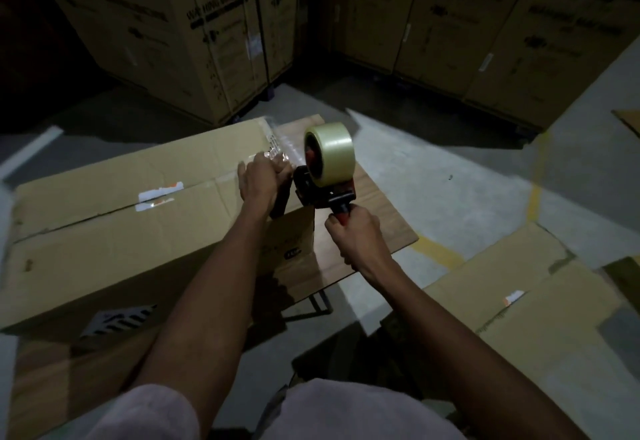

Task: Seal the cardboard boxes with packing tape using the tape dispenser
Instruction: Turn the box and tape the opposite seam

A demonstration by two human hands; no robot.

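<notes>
Right hand [356, 235] grips the tape dispenser [325, 169] at the box [121, 217] right end, left hand [263, 176] pinches tape there, so I judge the long seam unsealed.

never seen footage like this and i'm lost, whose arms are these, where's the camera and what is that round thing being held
There is one picture, taken by a wide-angle camera worn on a person's head, looking forward and down, so the arms reaching in from the bottom are the wearer's own. No robot is involved. The right hand grips the red handle of a tape dispenser; the round thing on it is a roll of packing tape. The left hand holds the loose end of the clear tape at the right end of a long cardboard box, which lies on a low wooden table. Flattened cardboard lies on the floor, and tall printed cartons stand behind.
</notes>
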